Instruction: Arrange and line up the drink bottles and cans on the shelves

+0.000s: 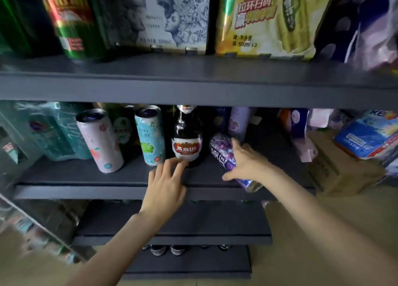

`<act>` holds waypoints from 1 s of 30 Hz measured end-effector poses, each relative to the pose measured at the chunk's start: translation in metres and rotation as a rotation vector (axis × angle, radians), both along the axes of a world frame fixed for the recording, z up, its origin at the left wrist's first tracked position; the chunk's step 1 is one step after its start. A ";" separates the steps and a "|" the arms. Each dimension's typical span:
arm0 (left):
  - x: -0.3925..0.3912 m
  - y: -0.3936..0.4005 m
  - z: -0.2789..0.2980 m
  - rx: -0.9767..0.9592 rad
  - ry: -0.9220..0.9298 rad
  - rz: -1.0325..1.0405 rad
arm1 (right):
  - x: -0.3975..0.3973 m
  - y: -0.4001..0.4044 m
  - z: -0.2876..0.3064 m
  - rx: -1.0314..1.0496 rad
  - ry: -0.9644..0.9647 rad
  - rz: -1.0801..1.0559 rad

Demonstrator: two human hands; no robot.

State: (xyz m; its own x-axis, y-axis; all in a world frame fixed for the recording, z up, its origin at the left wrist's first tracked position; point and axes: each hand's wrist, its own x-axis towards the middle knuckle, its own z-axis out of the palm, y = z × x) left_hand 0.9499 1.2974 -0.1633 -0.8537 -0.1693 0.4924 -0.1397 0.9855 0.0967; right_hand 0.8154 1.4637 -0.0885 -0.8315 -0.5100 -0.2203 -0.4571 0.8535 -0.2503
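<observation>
Fingers (237,147) round purple can (224,152) (grapes)

Open shelf board (71,173) in front of pink can (101,141), teal can (148,135), brown bottle (187,139). Gap right of bottle filled by tilted purple can (224,150). Bare board beyond, up to cardboard box (340,167). Headroom capped by upper shelf (193,87).

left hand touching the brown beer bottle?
Touching. Head view shows the left hand with straight fingertips meeting the brown beer bottle at its base, no gap visible.

Purple grape-print can (224,151), pink can (100,141)
</observation>
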 end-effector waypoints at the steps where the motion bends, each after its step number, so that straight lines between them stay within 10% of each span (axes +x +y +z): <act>1: 0.003 0.001 0.004 -0.010 -0.051 -0.007 | 0.000 -0.001 0.001 0.012 -0.006 -0.014; 8: 0.039 0.024 0.096 -0.008 -0.085 -0.244 | 0.074 0.094 0.053 -0.376 -0.328 0.009; 19: 0.056 0.090 0.364 -0.134 0.505 -0.285 | 0.120 0.171 0.319 -1.039 -0.003 0.216; 30: -0.016 0.079 0.450 0.087 0.432 -0.023 | 0.072 0.117 0.426 -1.307 0.217 0.067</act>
